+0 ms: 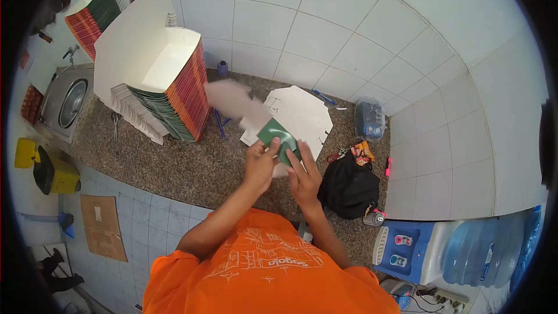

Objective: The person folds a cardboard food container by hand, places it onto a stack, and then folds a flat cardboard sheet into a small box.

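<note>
A cardboard box blank (271, 130) is held up over the counter in both hands. Its printed side is green, and its pale end at the upper left is smeared by motion. My left hand (260, 166) grips the near edge, thumb on the green face. On the right side of the green part, my right hand (304, 177) holds the card, its fingers pressed over a folded portion. Flat white blanks (302, 113) lie on the counter just beyond. To the left rises a tall stack of nested cardboard trays (189, 90), green and orange-red outside, white inside.
A black backpack (351, 189) lies right of my hands, near a bagged blue item (370, 119). Blue pens (220, 124) rest by the stack. Further out are a sink (72, 104), more stacked trays (96, 20) and a water dispenser (407, 250).
</note>
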`<state>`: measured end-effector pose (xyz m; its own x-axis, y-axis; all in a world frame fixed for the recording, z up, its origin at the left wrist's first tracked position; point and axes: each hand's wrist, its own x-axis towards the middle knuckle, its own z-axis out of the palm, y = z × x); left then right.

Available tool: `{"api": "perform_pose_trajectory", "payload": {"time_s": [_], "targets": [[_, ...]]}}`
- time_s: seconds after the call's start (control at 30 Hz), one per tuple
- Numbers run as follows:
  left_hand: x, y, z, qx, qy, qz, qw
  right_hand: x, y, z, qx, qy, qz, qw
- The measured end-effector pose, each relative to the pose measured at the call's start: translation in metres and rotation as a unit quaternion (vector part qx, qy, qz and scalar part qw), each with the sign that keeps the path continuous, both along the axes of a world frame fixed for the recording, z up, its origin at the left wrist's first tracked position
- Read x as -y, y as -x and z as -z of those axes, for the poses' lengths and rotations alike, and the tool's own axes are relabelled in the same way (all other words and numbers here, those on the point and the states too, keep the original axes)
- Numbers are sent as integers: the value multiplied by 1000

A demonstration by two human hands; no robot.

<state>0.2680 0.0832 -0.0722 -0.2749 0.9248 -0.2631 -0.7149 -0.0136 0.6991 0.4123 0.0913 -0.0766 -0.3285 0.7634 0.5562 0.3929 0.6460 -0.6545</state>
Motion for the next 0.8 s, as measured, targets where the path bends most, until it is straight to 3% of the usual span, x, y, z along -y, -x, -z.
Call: {"api": "perform_pose_trajectory", "payload": {"time_s": [0.07, 0.13, 0.2, 0.23, 0.3, 0.4, 0.47, 0.6, 0.67, 0.73, 0.8], "targets": [[0, -10, 8, -38, 5, 3, 999, -23, 6, 3, 65, -96, 24, 993], [-5, -10, 4, -23, -47, 13, 999, -28, 15, -2, 29, -83, 25, 996], [-6, -1, -9, 9, -62, 18, 998, -21, 22, -8, -138, 65, 5, 988], [-6, 3, -15, 41, -77, 25, 996, -20, 18, -12, -136, 65, 0, 989], [-5, 12, -15, 29, -75, 12, 997, -20, 8, -17, -25, 15, -80, 996], [-1, 7, 1, -9, -51, 11, 999, -13, 12, -5, 54, -77, -69, 993], [5, -4, 13, -37, -28, 13, 999, -12, 15, 7, 25, -94, -47, 994], [7, -3, -11, -103, -50, -70, 991, -3, 15, 0, -66, 26, -83, 994], [7, 5, -18, -108, -22, -49, 993, -5, 6, -1, 27, -1, -96, 995], [8, 2, -14, -168, -8, -65, 984, -8, 6, 1, 45, -18, -116, 992], [1, -4, 2, -91, -23, -87, 992, -14, 5, 2, 65, -41, -128, 989]]}}
